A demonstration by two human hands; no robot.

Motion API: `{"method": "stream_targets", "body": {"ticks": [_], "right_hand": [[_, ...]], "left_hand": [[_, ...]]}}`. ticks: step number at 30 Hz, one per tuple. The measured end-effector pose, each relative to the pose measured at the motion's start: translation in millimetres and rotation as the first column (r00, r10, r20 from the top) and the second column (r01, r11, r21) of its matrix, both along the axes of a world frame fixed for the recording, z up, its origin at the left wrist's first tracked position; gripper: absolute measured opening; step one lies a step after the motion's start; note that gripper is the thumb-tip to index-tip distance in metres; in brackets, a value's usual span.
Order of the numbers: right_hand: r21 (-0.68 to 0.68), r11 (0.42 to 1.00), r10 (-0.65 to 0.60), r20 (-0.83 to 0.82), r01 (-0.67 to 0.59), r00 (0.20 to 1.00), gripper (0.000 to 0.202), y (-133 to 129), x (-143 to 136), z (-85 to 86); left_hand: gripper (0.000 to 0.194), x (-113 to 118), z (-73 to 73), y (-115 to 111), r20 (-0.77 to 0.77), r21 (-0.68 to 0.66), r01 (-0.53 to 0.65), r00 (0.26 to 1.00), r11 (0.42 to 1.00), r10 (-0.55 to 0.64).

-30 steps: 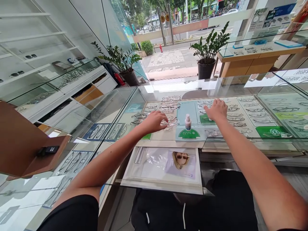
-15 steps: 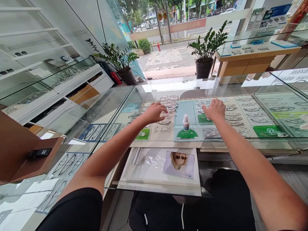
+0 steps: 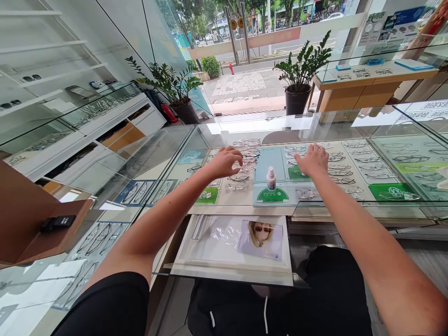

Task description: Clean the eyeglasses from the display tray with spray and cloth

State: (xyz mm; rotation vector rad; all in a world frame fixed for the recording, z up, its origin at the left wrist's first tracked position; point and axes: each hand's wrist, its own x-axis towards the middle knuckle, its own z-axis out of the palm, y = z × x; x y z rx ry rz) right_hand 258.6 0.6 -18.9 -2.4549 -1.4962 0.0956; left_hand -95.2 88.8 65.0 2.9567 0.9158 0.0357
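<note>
On the glass display counter (image 3: 227, 133) my two hands lie apart, both holding nothing. My left hand (image 3: 227, 161) has its fingers loosely curved and spread from the thumb, above rows of eyeglasses (image 3: 238, 187). To the right, my right hand (image 3: 312, 160) rests with fingers apart and the thumb toward the middle. Between the hands stands a small white bottle (image 3: 271, 178) with a white cap, upright, touched by neither hand. A green half-round sign (image 3: 272, 194) shows below it.
An open white drawer (image 3: 203, 249) juts out in front of me, holding a clear plastic bag (image 3: 224, 233) and a purple card (image 3: 266, 240). More glass cases run left and right. Two potted plants (image 3: 297, 100) flank the glass door. A brown box (image 3: 35, 214) stands at the left.
</note>
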Motion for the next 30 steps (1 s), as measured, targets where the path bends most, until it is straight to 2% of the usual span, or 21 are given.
{"method": "stream_targets", "body": {"ticks": [9, 16, 19, 22, 25, 28, 30], "right_hand": [[-0.001, 1.000, -0.006, 0.012, 0.006, 1.000, 0.091, 0, -1, 0.9], [0.003, 1.000, -0.007, 0.016, 0.007, 1.000, 0.091, 0, -2, 1.8], [-0.013, 1.000, -0.005, 0.018, 0.006, 1.000, 0.091, -1, -2, 1.9], [-0.018, 1.000, 0.009, 0.026, -0.009, 1.000, 0.091, -1, 0, -0.1], [0.009, 1.000, 0.013, 0.025, -0.014, 1.000, 0.091, 0, 2, -3.8], [0.031, 0.999, 0.011, 0.018, -0.011, 1.000, 0.091, 2, 4, -7.0], [0.035, 0.999, 0.012, 0.011, -0.013, 1.000, 0.091, 2, 5, -8.4]], "left_hand": [[0.018, -5, 2.1, -6, 0.013, -0.018, -0.002, 1.000, 1.000, 0.002], [0.017, 0, -1.3, -5, 0.021, -0.005, -0.012, 1.000, 1.000, 0.012], [0.017, -6, 2.9, -9, 0.038, 0.007, -0.030, 0.999, 1.000, 0.029], [0.025, -27, 10.2, -17, 0.091, 0.046, -0.109, 0.990, 0.993, 0.105], [0.025, -63, 11.3, -26, 0.163, 0.105, -0.259, 0.957, 0.960, 0.240], [0.027, -106, 2.2, -31, 0.217, 0.143, -0.392, 0.908, 0.909, 0.358], [0.031, -131, -6.3, -32, 0.207, 0.138, -0.430, 0.894, 0.892, 0.398]]}}
